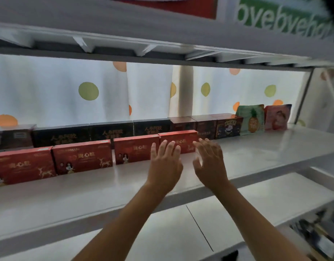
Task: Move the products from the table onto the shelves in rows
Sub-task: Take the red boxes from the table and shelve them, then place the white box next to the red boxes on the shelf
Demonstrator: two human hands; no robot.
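A front row of red boxes stands on the white shelf (256, 159); the rightmost red box (178, 139) is partly hidden by my fingers. Behind runs a row of dark boxes (111, 131), then a pineapple pack (252, 119) and a pink pack (277, 117) at the right end. My left hand (165, 164) is spread with straight fingers just in front of the rightmost red box. My right hand (210, 162) is spread beside that box's right end. Neither hand holds anything; whether the fingertips touch the box I cannot tell.
An upper shelf (162, 48) hangs close above. A dotted white curtain (68, 91) backs the shelf. A lower white shelf (275, 200) shows beneath my arms, with blurred dark items (320, 236) at the bottom right.
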